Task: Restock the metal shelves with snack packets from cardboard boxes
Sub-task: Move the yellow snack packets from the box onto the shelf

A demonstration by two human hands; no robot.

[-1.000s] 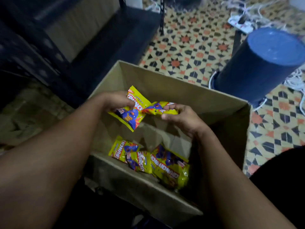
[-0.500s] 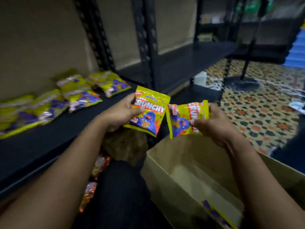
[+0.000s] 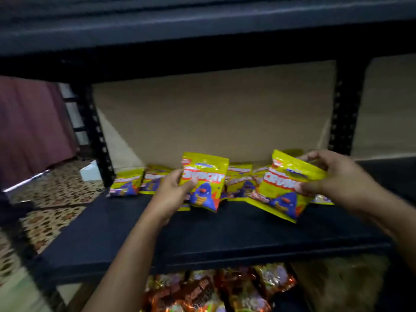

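Crunchy snack packets, two: left hand (image 3: 173,191) pinches one packet (image 3: 206,181) at 9 o'clock edge, right hand (image 3: 335,176) pinches the other (image 3: 286,188) at 2 o'clock corner; likely light, crinkly, slippery, best held by seams.

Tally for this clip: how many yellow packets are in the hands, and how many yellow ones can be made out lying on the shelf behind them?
Yellow packets held: 2, one in the left hand at, one in the right hand at.
Yellow packets on the shelf: at least 5 visible; overlap hides exact number.
Total: at least 7.
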